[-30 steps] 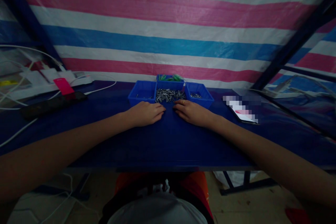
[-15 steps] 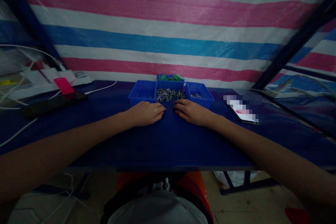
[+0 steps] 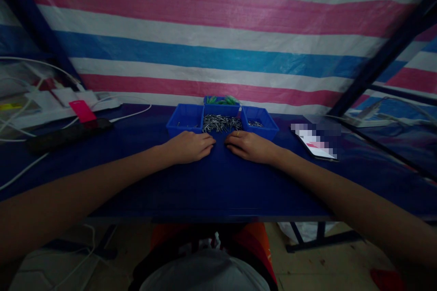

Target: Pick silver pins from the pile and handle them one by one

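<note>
Both my hands lie palm down on the dark blue table [image 3: 218,182], side by side and a little apart. My left hand [image 3: 189,147] rests with its fingers loosely flat and holds nothing. My right hand [image 3: 251,145], a ring on one finger, also lies flat and empty. Just beyond the fingertips is a pile of small metal pins [image 3: 221,123]. A blue tray [image 3: 184,120] stands left of the pile and another blue tray [image 3: 259,122] stands right of it, each with a few pins inside. Behind the pile, a third blue tray [image 3: 221,101] holds green pieces.
A phone [image 3: 316,143] lies to the right of my right hand. At the left are a black object [image 3: 68,134], a pink card [image 3: 83,111], white power strips and cables. A striped tarp [image 3: 218,41] closes off the back.
</note>
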`<state>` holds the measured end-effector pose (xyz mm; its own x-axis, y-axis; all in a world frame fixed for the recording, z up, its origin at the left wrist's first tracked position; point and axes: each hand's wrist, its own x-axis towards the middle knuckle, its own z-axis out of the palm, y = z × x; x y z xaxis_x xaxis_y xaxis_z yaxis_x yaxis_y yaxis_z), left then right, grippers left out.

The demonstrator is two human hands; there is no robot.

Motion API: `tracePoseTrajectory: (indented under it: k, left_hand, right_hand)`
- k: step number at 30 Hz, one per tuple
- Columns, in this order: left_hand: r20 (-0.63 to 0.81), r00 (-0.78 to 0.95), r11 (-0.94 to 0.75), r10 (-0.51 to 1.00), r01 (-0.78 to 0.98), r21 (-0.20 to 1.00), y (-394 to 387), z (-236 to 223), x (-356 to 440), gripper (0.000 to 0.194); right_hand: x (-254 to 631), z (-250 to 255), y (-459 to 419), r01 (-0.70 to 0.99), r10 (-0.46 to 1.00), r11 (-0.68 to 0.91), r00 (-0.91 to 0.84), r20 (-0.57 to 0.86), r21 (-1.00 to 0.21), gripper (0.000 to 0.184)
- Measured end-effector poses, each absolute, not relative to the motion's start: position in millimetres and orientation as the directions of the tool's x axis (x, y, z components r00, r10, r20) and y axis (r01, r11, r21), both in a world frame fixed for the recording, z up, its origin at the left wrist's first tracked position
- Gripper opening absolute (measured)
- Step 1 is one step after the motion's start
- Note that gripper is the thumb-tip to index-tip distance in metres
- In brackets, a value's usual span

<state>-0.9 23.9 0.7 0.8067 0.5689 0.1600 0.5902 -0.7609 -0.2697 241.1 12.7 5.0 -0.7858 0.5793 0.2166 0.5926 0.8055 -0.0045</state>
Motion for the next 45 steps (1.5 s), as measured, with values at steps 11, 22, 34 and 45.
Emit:
tracePoseTrajectory:
  k: [11,22,34,45]
  left_hand:
    - [0.177,0.812,-0.764,0.556,0.584,-0.274,24.0,1.1,-1.6,0.034]
    - [0.185,0.813,-0.767,0.552,0.583,-0.27,24.6,-0.1,-1.6,0.034]
    - [0.178,0.809,-0.759,0.56,0.587,-0.282,22.6,2.0,-0.8,0.032]
    - [0.214,0.852,-0.793,0.478,0.523,-0.312,22.3,1.2,-2.6,0.027]
  right_hand:
    - [241.7,2.9,15.7,0.6,0.578,0.8,-0.776,0.254,0.011,0.027]
    - [242.9,2.8,16.3,0.555,0.529,0.831,-0.804,0.272,0.024,0.024]
    - [244.8,4.0,17.0,0.598,0.56,0.798,-0.782,0.274,0.077,0.025]
    - [242.8,1.8,15.8,0.605,0.563,0.793,-0.773,0.291,0.072,0.026]
